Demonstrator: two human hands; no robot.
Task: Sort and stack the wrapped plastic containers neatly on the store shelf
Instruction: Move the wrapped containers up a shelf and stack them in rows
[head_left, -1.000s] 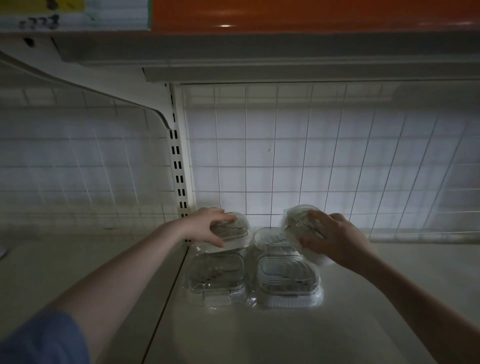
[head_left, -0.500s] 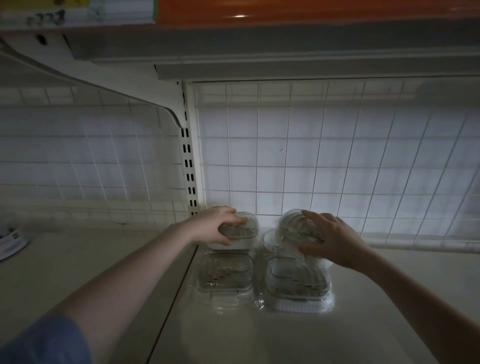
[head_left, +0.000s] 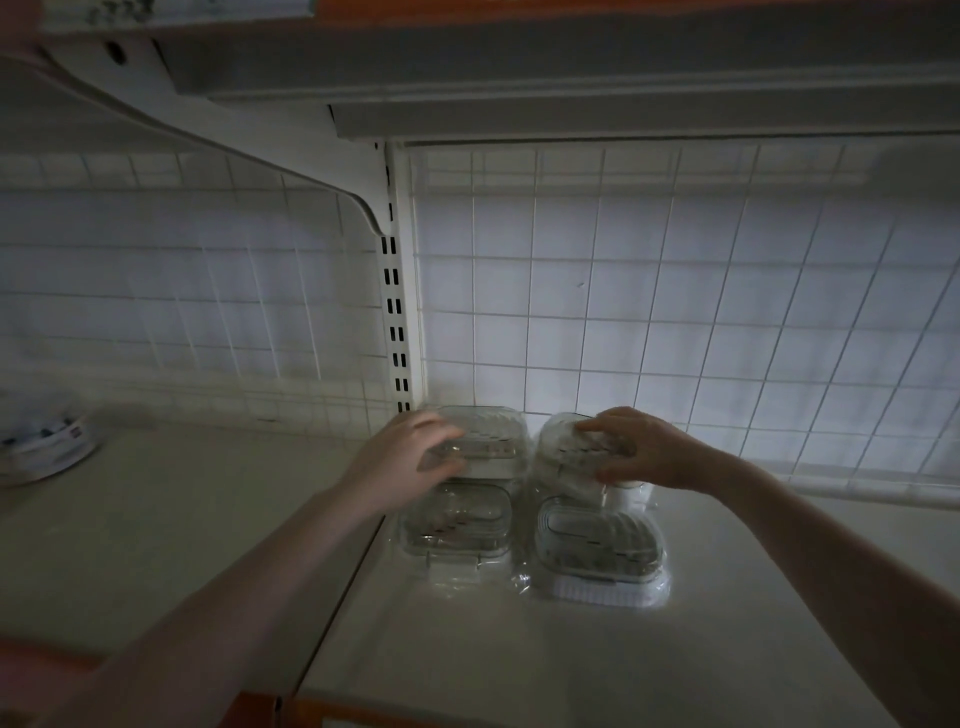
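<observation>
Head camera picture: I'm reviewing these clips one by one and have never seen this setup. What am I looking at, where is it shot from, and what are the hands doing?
There is no machine here. A person wears one wide-angle camera on the head, so you look forward and down along both bare arms at a dim store shelf with a wire grid back.

Wrapped clear plastic containers sit in two rows. The left hand curls over the back left container. The right hand grips the back right container, which seems to sit on top of another one. In front lie the front left container and the front right container, untouched.

Far left on the shelf there is a blurred round package; I cannot tell what it is.
</observation>
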